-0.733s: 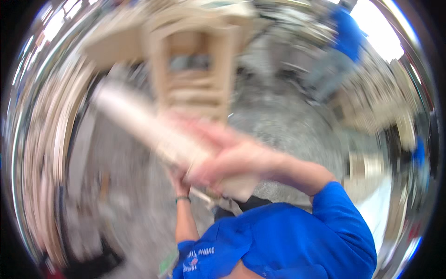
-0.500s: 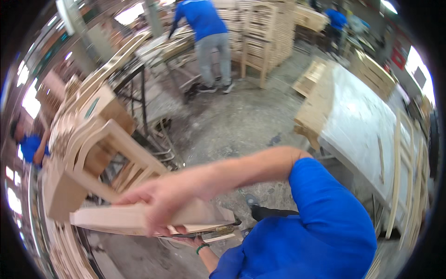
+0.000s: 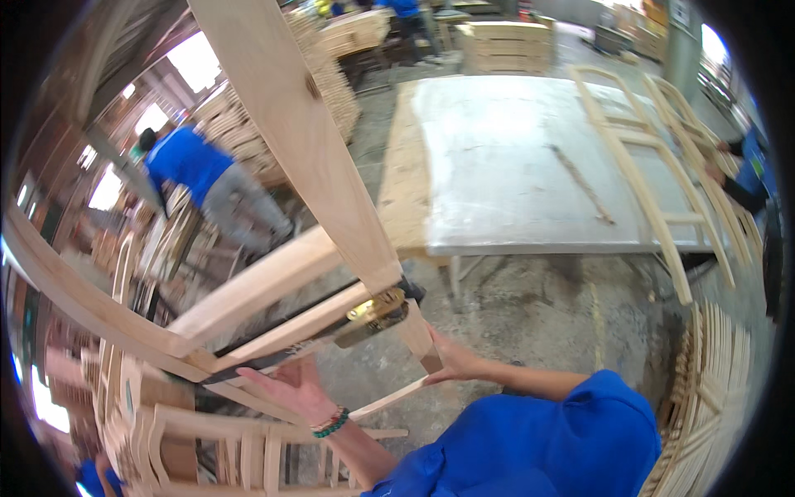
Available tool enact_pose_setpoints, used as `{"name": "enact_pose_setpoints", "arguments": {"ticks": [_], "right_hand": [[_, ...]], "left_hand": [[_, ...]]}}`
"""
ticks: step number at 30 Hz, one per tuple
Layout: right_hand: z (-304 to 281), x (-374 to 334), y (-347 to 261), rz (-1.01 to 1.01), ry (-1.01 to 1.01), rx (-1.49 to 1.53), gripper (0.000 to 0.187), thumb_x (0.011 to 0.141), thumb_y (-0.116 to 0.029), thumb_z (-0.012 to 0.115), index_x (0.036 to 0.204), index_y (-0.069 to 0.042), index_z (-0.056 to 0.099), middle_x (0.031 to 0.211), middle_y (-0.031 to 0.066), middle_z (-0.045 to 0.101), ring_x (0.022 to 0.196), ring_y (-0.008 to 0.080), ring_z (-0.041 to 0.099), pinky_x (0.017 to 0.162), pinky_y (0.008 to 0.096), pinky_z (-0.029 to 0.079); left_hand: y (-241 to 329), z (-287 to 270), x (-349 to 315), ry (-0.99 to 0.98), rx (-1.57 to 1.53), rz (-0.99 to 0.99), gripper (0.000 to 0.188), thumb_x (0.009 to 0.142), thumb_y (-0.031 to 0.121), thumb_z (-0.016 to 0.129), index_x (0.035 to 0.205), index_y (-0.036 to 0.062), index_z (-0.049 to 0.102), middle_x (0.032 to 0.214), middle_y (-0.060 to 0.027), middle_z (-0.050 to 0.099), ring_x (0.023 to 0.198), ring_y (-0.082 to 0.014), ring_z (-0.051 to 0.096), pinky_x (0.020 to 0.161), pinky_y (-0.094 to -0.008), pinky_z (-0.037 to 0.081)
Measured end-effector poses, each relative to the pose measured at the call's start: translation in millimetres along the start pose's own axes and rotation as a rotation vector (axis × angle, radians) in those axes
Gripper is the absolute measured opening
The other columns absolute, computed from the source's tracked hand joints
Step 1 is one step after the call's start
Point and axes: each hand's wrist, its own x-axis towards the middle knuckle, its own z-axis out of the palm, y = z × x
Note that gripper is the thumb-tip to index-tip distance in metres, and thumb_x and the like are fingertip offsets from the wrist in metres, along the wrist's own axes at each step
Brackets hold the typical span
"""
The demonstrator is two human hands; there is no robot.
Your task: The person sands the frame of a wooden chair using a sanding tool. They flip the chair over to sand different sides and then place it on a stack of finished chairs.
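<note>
A pale wooden chair frame [image 3: 319,137] is tilted up in front of me, its broad post rising to the top edge. A black ratchet strap [image 3: 269,358] with a brass-coloured buckle [image 3: 373,313] runs along one of its rails. My left hand [image 3: 296,391], with a green bead bracelet at the wrist, supports the frame from below by the strap. Its thumb is stretched out and its other fingers are partly hidden. My right hand [image 3: 450,358] grips the short leg end below the buckle, its fingers partly behind the wood.
A table covered in clear sheeting [image 3: 497,166] stands ahead, bearing a thin stick and leaning wooden frames [image 3: 654,182]. Stacked chair parts [image 3: 248,443] lie lower left, more slats [image 3: 704,398] lower right. One person [image 3: 207,174] bends at the left; another stands far right.
My view has swung right, toward the sheeted table. The chair frame has been raised and tilted upright. My right arm, earlier reaching across to the left, now holds the leg end at the right.
</note>
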Motion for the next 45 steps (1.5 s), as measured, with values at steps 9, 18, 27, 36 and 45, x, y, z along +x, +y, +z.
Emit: {"name": "enact_pose_setpoints", "arguments": {"ticks": [9, 18, 27, 36, 45], "right_hand": [[-219.5, 34.3, -14.0, -0.064, 0.789, 0.136, 0.064, 0.072, -0.024, 0.076, 0.124, -0.002, 0.047, 0.094, 0.012, 0.064, 0.086, 0.0232, 0.063, 0.075, 0.0368, 0.051], [-463.5, 39.9, -64.6, 0.132, 0.923, 0.088, 0.042, 0.069, -0.021, 0.077, 0.104, -0.002, 0.061, 0.078, 0.0049, 0.061, 0.069, 0.011, 0.058, 0.061, 0.0291, 0.048], [-546.4, 124.3, 58.8, 0.478, 0.934, -0.054, 0.074, 0.064, -0.042, 0.078, 0.111, 0.011, 0.057, 0.098, 0.0161, 0.063, 0.086, 0.0189, 0.061, 0.072, 0.0317, 0.047], [-536.3, 155.1, 140.3, 0.52, 0.694, 0.139, 0.047, 0.085, -0.038, 0.064, 0.12, -0.006, 0.061, 0.103, 0.0083, 0.066, 0.089, 0.0177, 0.06, 0.074, 0.0352, 0.05], [-550.0, 44.8, 165.9, 0.937, 0.85, -0.896, 0.023, 0.079, -0.025, 0.065, 0.094, -0.008, 0.06, 0.096, 0.0128, 0.062, 0.093, 0.0319, 0.06, 0.078, 0.0444, 0.049]], "left_hand": [[2.2, 207.9, -98.0, -0.896, 0.471, 0.656, 0.08, 0.077, 0.041, 0.073, 0.139, 0.0024, 0.041, 0.141, -0.0119, 0.045, 0.134, -0.0264, 0.035, 0.112, -0.0449, 0.023], [-224.0, 122.4, -72.2, -0.951, 0.547, -0.636, 0.036, 0.084, 0.019, 0.064, 0.111, -0.0015, 0.052, 0.091, -0.0068, 0.06, 0.082, -0.0162, 0.057, 0.075, -0.031, 0.046], [-279.0, 210.5, -39.1, -0.877, 0.634, -1.206, 0.036, 0.089, 0.037, 0.063, 0.108, 0.0076, 0.055, 0.073, -0.0064, 0.059, 0.058, -0.0147, 0.056, 0.054, -0.0273, 0.048], [-297.8, 282.1, 27.9, -0.85, 0.895, -1.189, 0.046, 0.093, 0.054, 0.049, 0.108, 0.0103, 0.055, 0.071, -0.0032, 0.056, 0.055, -0.0115, 0.052, 0.05, -0.0243, 0.047], [-417.8, 304.4, 77.4, -1.198, 0.979, -0.645, 0.054, 0.094, 0.044, 0.053, 0.122, -0.001, 0.051, 0.094, -0.0142, 0.062, 0.089, -0.024, 0.062, 0.079, -0.0346, 0.05]]}}
